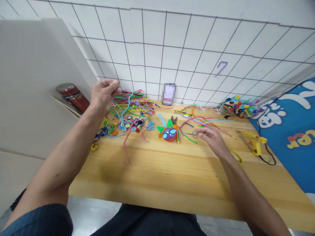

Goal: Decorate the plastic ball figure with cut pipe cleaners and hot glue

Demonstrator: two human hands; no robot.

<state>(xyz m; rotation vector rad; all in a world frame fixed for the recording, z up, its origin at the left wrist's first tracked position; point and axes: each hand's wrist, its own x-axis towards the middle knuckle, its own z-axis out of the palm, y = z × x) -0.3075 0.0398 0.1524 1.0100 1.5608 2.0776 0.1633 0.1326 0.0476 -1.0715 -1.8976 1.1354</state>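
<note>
My left hand is raised over the far left of the wooden table, fingers pinched on a light blue pipe cleaner that hangs down into a heap of coloured pipe cleaners. My right hand rests low on the table with fingers loosely spread, holding nothing, its fingertips next to small scissors. Between the hands lies a round pipe-cleaner figure with blue eyes and green spikes.
A yellow glue gun with a black cord lies at the right. Another colourful craft piece sits at the back right. A dark red jar stands at the left by a white board. A tiled wall is behind, a blue mat at right.
</note>
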